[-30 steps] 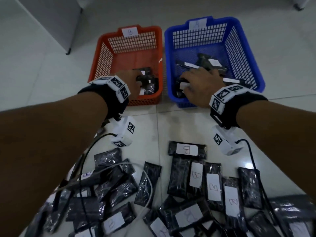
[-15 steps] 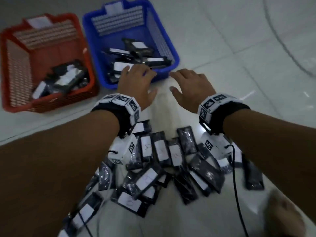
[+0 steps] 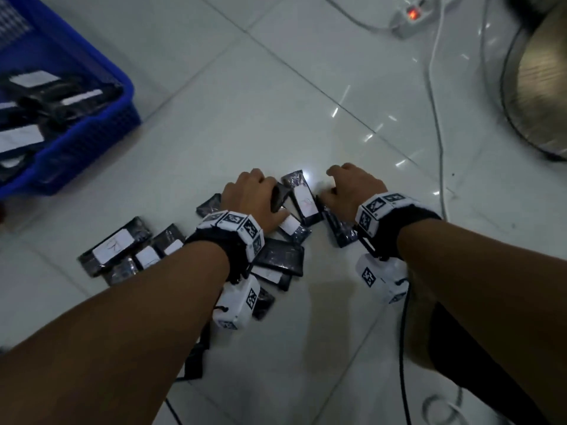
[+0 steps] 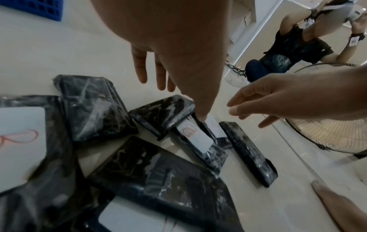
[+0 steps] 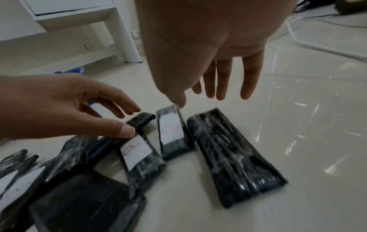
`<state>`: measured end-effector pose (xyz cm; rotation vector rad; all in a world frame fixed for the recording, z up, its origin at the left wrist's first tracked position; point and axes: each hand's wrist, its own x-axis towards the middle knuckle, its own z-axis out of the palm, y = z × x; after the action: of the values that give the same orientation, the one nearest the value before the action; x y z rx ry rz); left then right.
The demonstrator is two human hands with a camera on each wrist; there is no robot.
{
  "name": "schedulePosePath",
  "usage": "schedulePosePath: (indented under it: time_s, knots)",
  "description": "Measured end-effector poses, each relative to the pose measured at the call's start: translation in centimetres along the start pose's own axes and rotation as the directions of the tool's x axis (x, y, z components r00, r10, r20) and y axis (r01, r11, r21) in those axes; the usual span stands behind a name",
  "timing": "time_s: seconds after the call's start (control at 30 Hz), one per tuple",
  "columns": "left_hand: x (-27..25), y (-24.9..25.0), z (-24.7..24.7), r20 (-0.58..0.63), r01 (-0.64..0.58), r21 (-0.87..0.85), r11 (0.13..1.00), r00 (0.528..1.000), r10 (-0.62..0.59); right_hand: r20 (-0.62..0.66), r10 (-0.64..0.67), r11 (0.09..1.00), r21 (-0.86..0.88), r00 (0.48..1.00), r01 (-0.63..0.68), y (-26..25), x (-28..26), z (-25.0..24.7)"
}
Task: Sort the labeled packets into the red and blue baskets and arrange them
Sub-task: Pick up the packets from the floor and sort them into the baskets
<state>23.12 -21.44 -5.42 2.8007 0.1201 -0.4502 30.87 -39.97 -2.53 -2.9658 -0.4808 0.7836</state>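
Hands hover with fingers spread, holding nothing, left hand [image 3: 250, 196] and right hand [image 3: 352, 187] over the packets [image 3: 302, 199] on the floor [image 3: 306, 102]; best read each label before gripping, since the blue basket [image 3: 92, 142] sits far left.

Glossy white tile floor [image 3: 306, 87] with things lying on it

Black wrapped packets [image 3: 283, 256] with white labels lie scattered near the centre; the blue basket [image 3: 92, 142] stands at 10 o'clock, a white power strip [image 3: 414, 15] with cables at 1 o'clock, and a round fan base [image 3: 521, 124] at 2 o'clock.
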Motion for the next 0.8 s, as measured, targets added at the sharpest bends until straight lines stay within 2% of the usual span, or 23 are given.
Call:
schedulePosePath:
  time_s: [0.13,0.3,0.37,0.47,0.67,0.73,0.8]
  knots:
    - [0.4,0.0,1.2,0.058,0.048,-0.041,0.998,0.997,-0.046,0.064,0.070,0.997,0.034,0.995,-0.072,0.8,-0.2,2.5]
    - [0.4,0.2,1.2,0.044,0.062,-0.084,0.995,0.997,-0.059,0.026,0.130,0.953,0.272,0.991,-0.133,0.7,0.5,3.3]
    - [0.7,0.3,0.9,0.018,0.086,-0.131,0.988,0.996,-0.085,0.012,0.147,0.941,0.305,0.989,-0.144,0.7,0.9,3.3]
    - [0.9,0.1,0.8,-0.033,0.125,-0.232,0.965,0.990,-0.137,-0.041,0.119,0.934,0.342,0.992,-0.099,0.1,0.8,3.4]
    - [-0.1,-2.8,-0.6,-0.046,0.185,-0.351,0.918,0.976,-0.215,-0.179,-0.003,0.918,0.389,0.984,0.074,-3.3,1.2,2.7]
    - [-0.9,-4.5,-1.3,-0.068,0.221,-0.418,0.881,0.960,-0.273,-0.196,-0.039,0.870,0.476,0.980,0.130,-5.5,2.2,2.1]
    - [-1.9,-6.4,-2.0,-0.081,0.270,-0.502,0.822,0.931,-0.355,-0.157,-0.023,0.767,0.630,0.987,0.118,-8.1,3.2,1.3]
